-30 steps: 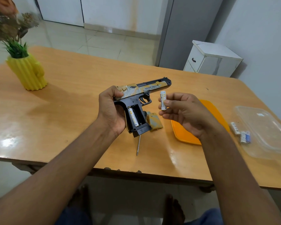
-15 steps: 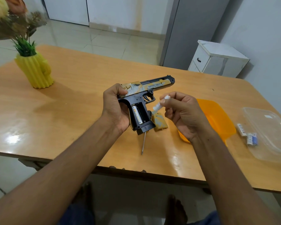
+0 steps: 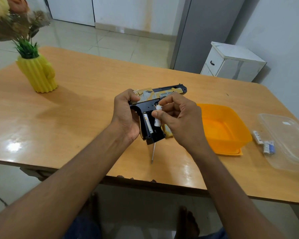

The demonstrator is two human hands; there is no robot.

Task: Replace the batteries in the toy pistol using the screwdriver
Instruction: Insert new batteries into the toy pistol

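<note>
"DESERT EAGLE" is printed on the toy pistol (image 3: 164, 94) slide; the smaller line beneath it is too blurred to be read. A "+" mark is seen on the seated battery (image 3: 148, 124) in the grip.

The left hand (image 3: 126, 116) grips the toy pistol (image 3: 155, 107) while the right hand (image 3: 178, 118) pinches a battery (image 3: 157, 119) at its open grip.

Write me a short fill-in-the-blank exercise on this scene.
1. The left hand grips the toy pistol by the back of its ____.
2. The right hand pinches a white ____ at the open compartment.
3. The screwdriver lies on the ____.
4. The tub beside the right hand is ____ in colour.

Missing words: grip; battery; table; orange
</note>
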